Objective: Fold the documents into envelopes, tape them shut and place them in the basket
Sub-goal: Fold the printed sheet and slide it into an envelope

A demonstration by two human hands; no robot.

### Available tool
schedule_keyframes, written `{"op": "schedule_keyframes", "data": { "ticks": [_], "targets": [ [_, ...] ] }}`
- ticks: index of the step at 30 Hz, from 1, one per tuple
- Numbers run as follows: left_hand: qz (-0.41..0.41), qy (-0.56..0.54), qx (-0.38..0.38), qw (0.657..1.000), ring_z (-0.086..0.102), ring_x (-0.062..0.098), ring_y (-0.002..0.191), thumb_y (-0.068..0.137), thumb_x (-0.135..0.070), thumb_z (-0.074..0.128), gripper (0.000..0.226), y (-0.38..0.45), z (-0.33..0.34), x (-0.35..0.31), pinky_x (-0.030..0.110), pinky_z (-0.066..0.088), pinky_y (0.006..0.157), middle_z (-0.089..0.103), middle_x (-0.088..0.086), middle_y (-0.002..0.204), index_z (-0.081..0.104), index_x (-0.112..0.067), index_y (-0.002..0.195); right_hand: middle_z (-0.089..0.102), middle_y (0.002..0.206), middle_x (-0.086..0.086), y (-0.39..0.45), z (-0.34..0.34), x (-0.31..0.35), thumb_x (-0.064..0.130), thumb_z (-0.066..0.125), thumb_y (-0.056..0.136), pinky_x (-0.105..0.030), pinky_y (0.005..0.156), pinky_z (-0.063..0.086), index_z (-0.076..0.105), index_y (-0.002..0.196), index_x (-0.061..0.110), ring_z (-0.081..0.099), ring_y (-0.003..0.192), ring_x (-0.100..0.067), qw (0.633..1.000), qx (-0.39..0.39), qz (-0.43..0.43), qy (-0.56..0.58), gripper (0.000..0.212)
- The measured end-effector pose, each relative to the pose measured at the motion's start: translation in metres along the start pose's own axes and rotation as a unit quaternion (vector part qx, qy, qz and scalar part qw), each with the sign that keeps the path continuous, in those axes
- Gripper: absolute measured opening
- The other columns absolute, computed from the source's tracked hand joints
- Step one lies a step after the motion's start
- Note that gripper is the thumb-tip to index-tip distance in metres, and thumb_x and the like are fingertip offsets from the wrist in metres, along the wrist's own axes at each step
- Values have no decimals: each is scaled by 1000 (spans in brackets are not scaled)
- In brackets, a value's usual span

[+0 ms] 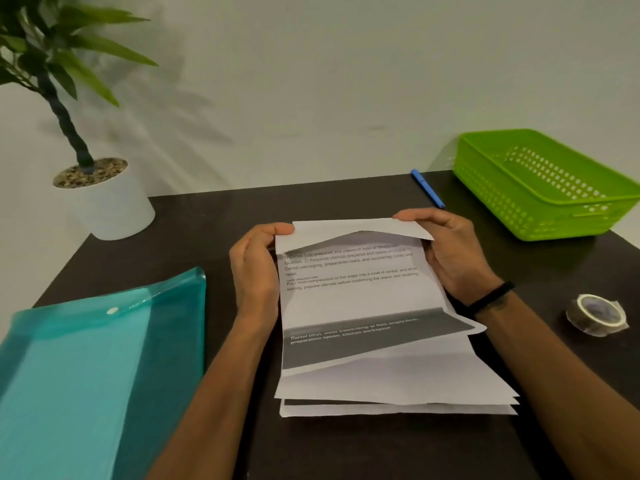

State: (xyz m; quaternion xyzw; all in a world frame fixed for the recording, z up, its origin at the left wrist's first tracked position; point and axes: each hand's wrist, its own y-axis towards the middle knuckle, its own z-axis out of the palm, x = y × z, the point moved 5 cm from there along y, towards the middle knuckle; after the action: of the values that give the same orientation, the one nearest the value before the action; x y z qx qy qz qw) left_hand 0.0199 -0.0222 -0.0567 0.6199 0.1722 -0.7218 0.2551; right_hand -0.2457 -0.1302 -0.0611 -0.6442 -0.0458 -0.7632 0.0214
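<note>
Pinching the printed sheet's point(349, 289) curled-over top edge, left hand point(256, 268) and right hand point(446, 251).

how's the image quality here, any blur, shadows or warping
Head view: dim, soft lighting; the plant throws faint leaf shadows on the wall. Wide-angle warping bends the table edge and the basket. Small print on the paper is soft, only partly readable. The folder has a mild sheen.
</note>
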Motion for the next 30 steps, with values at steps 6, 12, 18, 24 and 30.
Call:
{"op": "schedule_keyframes", "data": {
  "ticks": [6, 12, 18, 24, 30],
  "targets": [
    [-16, -4, 4, 1000, 71, 18, 75, 99, -48, 63, 38, -1, -1, 1, 31, 55, 67, 77, 5, 87, 75, -12, 96, 75, 116, -22, -1, 4, 1, 23, 55, 90, -52, 100, 55, 73, 101, -3, 71, 111, -39, 998, 30, 14, 46, 34],
    [65, 67, 37, 995, 71, 8, 78, 89, -21, 81, 32, 0, 3, 1, 27, 56, 66, 75, -5, 89, 68, -24, 118, 80, 111, -7, -11, 11, 7, 10, 80, 89, -30, 84, 63, 68, 129, 14, 78, 100, -23, 994, 84, -45, -59, 42],
    [44, 87, 21, 995, 74, 12, 97, 91, -27, 78, 43, 1, 0, 1, 27, 62, 73, 76, -4, 108, 60, -31, 129, 79, 110, -16, -9, 7, 6, 2, 80, 85, -42, 89, 64, 69, 126, 7, 76, 104, -36, 997, 82, -6, -5, 42],
    [385, 356, -105, 845, 51, 20, 131, 95, -42, 71, 40, -25, 11, -33, 50, 37, 114, 60, 1, 137, 67, -23, 130, 80, 102, -7, -13, 15, 21, 11, 86, 84, -34, 79, 64, 75, 112, 8, 78, 94, -24, 990, 35, -115, -79, 30],
    [456, 446, -11, 770, 52, 24, 137, 102, -46, 54, 39, -39, 34, -35, 63, 11, 125, 61, 3, 143, 69, -23, 130, 80, 100, 0, -21, 33, 28, 10, 85, 85, -27, 83, 60, 77, 100, 9, 76, 96, -16, 968, 120, -152, -162, 17]
  ]
}}
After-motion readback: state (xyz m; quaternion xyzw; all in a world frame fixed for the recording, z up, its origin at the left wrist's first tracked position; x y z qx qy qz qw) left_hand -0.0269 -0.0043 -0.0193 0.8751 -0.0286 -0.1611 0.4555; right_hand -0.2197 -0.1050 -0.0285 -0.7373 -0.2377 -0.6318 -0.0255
